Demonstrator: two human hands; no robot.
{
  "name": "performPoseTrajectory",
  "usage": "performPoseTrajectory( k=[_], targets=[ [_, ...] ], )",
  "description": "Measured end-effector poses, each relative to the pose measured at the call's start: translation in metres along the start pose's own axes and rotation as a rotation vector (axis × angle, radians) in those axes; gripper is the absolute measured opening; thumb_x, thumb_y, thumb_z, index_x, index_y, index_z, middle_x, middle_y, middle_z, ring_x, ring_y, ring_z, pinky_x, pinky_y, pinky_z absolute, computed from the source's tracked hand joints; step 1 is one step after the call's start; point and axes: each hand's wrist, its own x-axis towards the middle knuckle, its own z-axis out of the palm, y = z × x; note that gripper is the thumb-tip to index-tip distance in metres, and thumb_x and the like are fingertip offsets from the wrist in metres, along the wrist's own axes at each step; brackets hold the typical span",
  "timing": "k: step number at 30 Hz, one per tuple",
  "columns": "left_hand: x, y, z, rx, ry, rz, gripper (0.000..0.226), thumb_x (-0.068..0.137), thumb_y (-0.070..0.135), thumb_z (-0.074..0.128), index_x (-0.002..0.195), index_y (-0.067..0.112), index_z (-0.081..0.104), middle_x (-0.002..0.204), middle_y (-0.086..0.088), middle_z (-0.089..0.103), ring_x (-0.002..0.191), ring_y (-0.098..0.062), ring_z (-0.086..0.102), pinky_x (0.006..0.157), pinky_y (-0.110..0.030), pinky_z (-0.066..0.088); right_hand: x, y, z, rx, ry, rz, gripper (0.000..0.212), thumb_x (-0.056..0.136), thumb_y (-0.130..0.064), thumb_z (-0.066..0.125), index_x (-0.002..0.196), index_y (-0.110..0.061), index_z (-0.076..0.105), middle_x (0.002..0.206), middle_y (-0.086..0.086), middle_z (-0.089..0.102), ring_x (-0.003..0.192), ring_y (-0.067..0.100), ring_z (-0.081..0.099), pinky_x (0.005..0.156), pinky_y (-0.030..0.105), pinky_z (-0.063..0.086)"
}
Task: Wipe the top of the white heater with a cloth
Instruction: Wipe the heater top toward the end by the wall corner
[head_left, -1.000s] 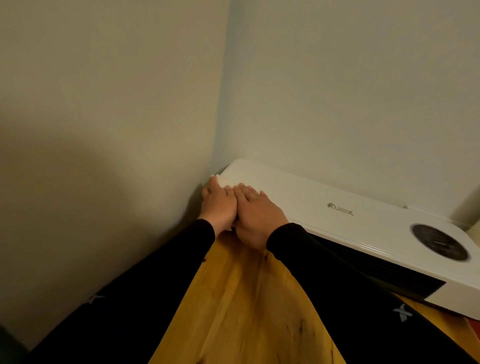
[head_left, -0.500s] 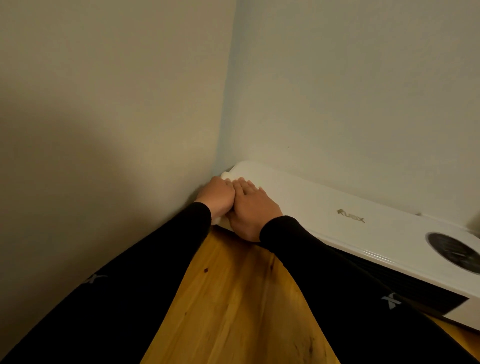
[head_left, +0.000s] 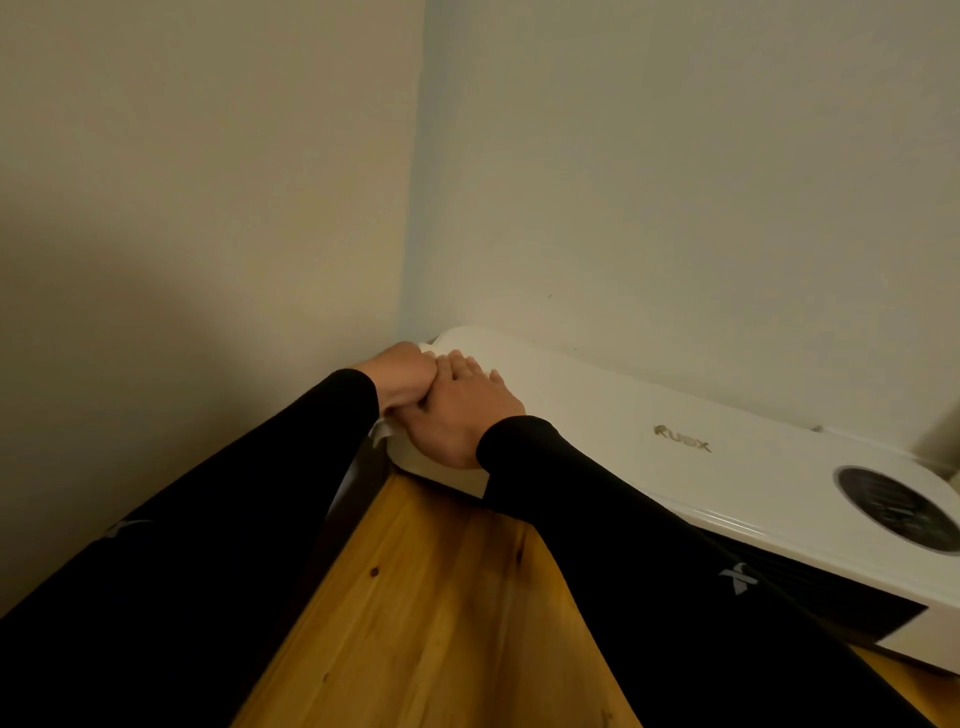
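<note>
1. White heater (head_left: 649, 415): long and low, lying on a wooden tabletop (head_left: 441, 597), pushed into the corner where two pale walls (head_left: 208, 182) meet; near end by the corner, far end running off toward the right.
2. On its top: a gold logo (head_left: 681, 439) about midway along, and a dark round panel (head_left: 901, 512) near the right end. Dark grille (head_left: 810, 587) along the front face, partly hidden by the right sleeve.
3. Left hand (head_left: 402, 376): at the corner end of the heater, right against the wall, fingers curled down over white material, knuckles up.
4. Cloth (head_left: 382, 432): white, mostly buried under both hands; only a small crumpled edge showing below the left wrist, plus a sliver by the left hand's fingertips at the heater's top edge. Probably gripped by the left hand, though the hold itself is hidden.
5. Right hand (head_left: 462, 410): laid flat on the heater's top just beside the left hand and touching it, fingers straight and close together, pointing toward the back wall, pressing down.
6. Both arms in black sleeves (head_left: 623, 530), each with a small pale X mark (head_left: 737, 577) on the forearm.
7. Tabletop: honey-coloured pine with dark knots, dark edge strip (head_left: 358, 488) on the wall side.
</note>
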Motion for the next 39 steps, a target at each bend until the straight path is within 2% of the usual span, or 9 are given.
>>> performPoseTrajectory(
  k=[16,39],
  targets=[
    [0.038,0.027,0.006,0.164,-0.072,0.031,0.040,0.103,0.019,0.038,0.125,-0.010,0.055,0.134,-0.028,0.054,0.125,-0.041,0.050,0.100,-0.041,0.040,0.034,0.027,-0.006,0.082,0.024,0.057,0.086,0.092,-0.061,0.024,0.161,-0.012,0.004,0.169,0.011,0.004,0.156,0.025,0.001,0.124,0.047,0.000],
    [0.057,0.040,0.012,0.283,-0.055,0.070,0.042,0.102,0.022,0.037,0.124,-0.009,0.055,0.131,-0.027,0.056,0.122,-0.039,0.052,0.095,-0.040,0.041,0.061,0.048,-0.009,0.058,0.033,0.055,0.089,0.090,-0.066,0.029,0.161,-0.015,0.010,0.169,0.009,0.008,0.156,0.024,0.004,0.122,0.053,0.000]
  ],
)
